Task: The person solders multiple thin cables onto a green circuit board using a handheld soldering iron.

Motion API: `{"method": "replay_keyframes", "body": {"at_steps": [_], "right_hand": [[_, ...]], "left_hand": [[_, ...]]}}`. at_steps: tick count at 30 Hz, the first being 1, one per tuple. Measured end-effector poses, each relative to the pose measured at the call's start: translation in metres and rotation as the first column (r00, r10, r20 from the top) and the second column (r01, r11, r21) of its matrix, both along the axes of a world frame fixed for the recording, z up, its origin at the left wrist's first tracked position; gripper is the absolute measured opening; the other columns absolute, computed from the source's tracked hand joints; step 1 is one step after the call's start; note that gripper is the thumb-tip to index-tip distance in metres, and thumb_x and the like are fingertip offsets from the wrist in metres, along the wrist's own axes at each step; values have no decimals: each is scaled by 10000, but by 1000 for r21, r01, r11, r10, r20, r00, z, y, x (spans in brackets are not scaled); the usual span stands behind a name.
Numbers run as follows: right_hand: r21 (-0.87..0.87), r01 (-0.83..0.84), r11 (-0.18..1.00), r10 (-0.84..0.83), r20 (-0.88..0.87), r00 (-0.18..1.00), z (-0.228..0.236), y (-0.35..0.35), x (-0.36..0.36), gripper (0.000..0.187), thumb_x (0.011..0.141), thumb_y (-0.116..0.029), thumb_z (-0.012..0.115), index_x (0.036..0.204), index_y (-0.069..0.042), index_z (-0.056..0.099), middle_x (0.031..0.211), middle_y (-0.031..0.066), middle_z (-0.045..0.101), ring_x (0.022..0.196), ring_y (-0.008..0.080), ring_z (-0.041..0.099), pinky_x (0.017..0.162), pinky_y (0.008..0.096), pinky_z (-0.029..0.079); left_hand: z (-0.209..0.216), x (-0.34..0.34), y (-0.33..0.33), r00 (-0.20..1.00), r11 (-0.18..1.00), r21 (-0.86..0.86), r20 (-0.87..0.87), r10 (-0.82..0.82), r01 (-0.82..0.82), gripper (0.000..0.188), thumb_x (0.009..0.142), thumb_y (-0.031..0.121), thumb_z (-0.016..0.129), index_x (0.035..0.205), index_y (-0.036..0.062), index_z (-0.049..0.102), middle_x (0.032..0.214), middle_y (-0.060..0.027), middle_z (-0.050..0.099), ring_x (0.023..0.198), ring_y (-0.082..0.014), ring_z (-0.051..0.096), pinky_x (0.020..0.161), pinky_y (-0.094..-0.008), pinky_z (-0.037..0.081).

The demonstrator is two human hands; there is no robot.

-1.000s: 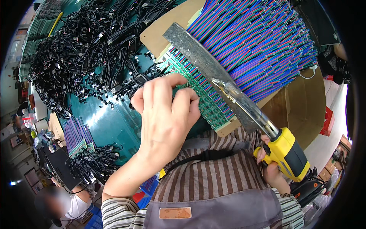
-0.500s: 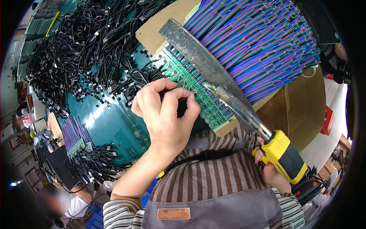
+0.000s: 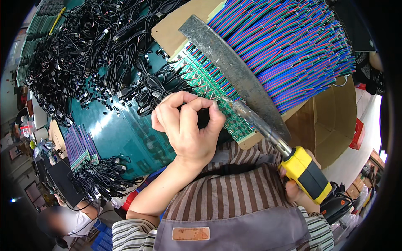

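Curled since a second ago, the left hand (image 3: 188, 125) now pinches thumb to forefinger, apparently on a fine wire, over the green circuit boards (image 3: 209, 90) on the counter (image 3: 121, 138). Right hand (image 3: 295, 190) clamped on yellow-handled soldering iron (image 3: 303, 173), tip near the fingertips.

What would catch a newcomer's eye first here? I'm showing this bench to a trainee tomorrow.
The fan of red, green and blue wires at upper right, crossed by a long grey metal bar lying over rows of small green circuit boards. At centre, the left hand pinches a fine wire end, while the right hand grips a yellow-handled soldering tool. Heaps of black cables cover the teal table at left.
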State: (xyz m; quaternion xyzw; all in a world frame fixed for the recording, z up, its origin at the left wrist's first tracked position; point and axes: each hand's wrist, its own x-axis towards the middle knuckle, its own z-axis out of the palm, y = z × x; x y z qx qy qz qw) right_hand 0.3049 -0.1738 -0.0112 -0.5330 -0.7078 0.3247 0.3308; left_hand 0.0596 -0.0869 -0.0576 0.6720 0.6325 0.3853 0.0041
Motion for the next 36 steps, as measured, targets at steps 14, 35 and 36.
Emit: {"method": "replay_keyframes", "body": {"at_steps": [14, 35, 36], "right_hand": [[-82, 53, 995, -51, 34, 998, 3, 4, -9, 432, 903, -480, 551, 764, -76, 615, 717, 39, 600, 687, 215, 566, 623, 331, 431], [-213, 106, 971, -149, -198, 969, -13, -33, 19, 322, 785, -313, 666, 921, -24, 706, 908, 137, 680, 861, 346, 664, 819, 428, 538], [-214, 108, 971, -151, -197, 969, -14, -35, 21, 322, 785, -313, 666, 921, -24, 706, 908, 137, 680, 861, 346, 664, 819, 428, 538]], "left_hand": [[-3, 2, 1, 1000, 999, 23, -5, 22, -22, 227, 652, 103, 786, 830, 122, 647, 932, -22, 562, 913, -211, 538, 872, -361, 304], [13, -8, 4, 992, 993, -28, -58, -115, 113, 225, 684, 66, 785, 864, 123, 663, 906, -6, 591, 880, -180, 551, 848, -355, 312], [15, -10, 5, 984, 987, -34, -78, -162, 160, 227, 694, 40, 777, 877, 112, 664, 883, -17, 589, 869, -190, 561, 841, -350, 330]]}}
